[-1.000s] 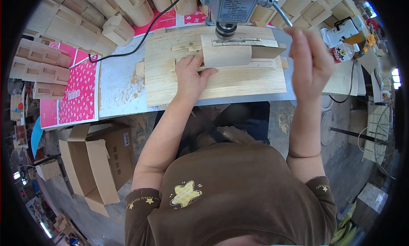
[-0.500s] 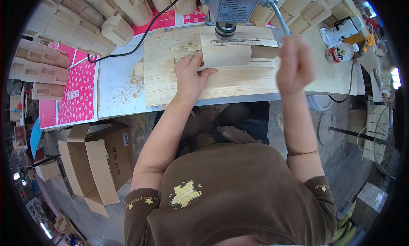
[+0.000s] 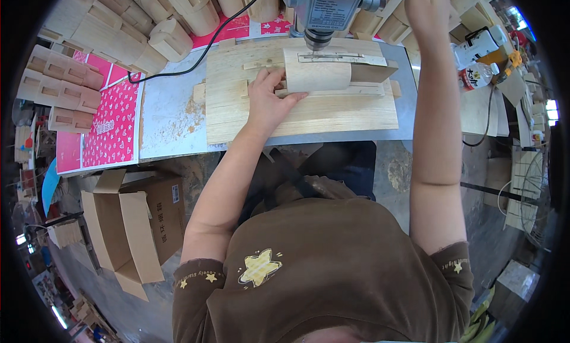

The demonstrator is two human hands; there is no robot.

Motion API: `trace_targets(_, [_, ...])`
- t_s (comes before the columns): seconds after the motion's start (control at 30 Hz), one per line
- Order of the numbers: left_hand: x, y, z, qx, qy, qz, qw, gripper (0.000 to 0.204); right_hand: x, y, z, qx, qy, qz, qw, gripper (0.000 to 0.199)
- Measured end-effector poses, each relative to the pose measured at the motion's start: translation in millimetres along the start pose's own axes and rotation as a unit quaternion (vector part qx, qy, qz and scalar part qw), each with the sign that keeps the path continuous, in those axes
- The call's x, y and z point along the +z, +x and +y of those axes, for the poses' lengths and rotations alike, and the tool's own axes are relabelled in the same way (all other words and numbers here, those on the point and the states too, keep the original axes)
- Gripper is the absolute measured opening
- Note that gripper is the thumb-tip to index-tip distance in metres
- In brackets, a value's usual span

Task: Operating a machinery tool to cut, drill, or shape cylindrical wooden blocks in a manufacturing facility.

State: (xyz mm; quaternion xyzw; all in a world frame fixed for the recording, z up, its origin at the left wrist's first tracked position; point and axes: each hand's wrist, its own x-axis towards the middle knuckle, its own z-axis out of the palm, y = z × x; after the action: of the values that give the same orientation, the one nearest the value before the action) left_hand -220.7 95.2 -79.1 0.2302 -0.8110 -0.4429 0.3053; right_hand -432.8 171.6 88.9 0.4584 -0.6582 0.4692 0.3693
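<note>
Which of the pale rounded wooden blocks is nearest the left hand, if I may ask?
The wooden block on the flat board, below the drill chuck, beside the left hand; the others are off that board.

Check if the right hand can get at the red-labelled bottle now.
Probably yes, if the right hand has free fingers (out of view): nothing shows between its forearm and the bottle; it would need to draw back.

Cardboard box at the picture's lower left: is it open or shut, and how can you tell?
Open: the cardboard box has its flaps spread outward, leaving its inside exposed.
</note>
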Motion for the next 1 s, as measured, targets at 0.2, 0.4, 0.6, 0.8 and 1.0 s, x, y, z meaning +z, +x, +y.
trace_targets(0.2, [-0.2,2.9,11.9,-0.007,-0.029,-0.001,1.0,0.035,-56.2,-121.5,24.9,0.028,-0.007,-0.271,0.962,0.019])
trace_targets(0.4, [-46.0,-18.0,5.2,0.046,0.031,0.001,0.998,0.034,-63.8,-133.9,20.1,0.046,-0.052,-0.376,0.924,0.024])
trace_targets(0.6, [-103.8,-48.2,5.9,0.08,0.018,-0.004,0.997,0.028,-64.2,-135.9,2.0,0.015,0.014,-0.381,0.924,0.025])
trace_targets(0.8, [-146.2,-64.2,37.6,-0.146,-0.217,0.113,0.959,0.024,-81.9,-137.8,11.1,0.026,-0.013,-0.392,0.919,0.025])
trace_targets(1.0, [-124.2,-45.3,39.6,-0.309,-0.244,0.087,0.915,0.031,-82.4,-140.7,4.7,0.038,-0.005,-0.381,0.924,0.027])
